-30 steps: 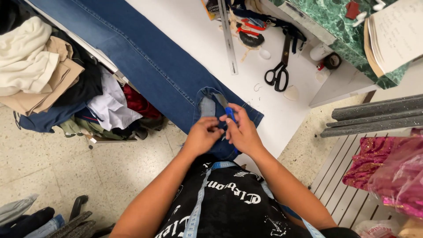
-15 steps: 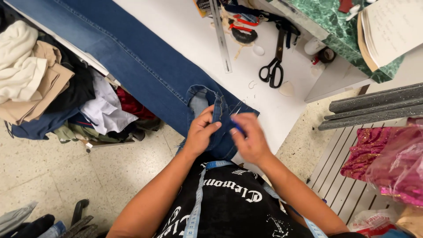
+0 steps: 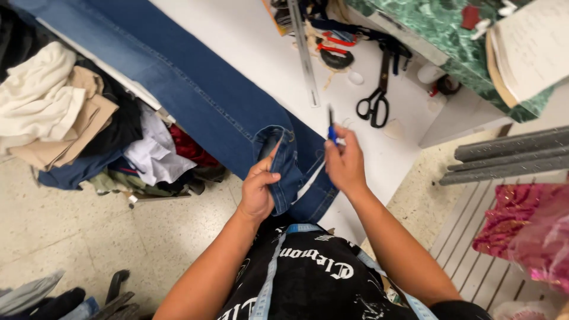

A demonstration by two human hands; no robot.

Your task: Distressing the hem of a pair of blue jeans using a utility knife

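My left hand [image 3: 259, 188] pinches the folded hem of the blue jeans [image 3: 195, 95], which lie along the white table [image 3: 249, 35], lifting the cuff so the seam faces me; my right hand [image 3: 345, 163] closes on a small blue tool [image 3: 332, 131], raised just beside the hem; scissors [image 3: 376, 98] lie within reach

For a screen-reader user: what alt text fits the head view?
The left hand grips the hem of blue jeans on a white table while the right hand holds a small blue tool; black scissors lie nearby.
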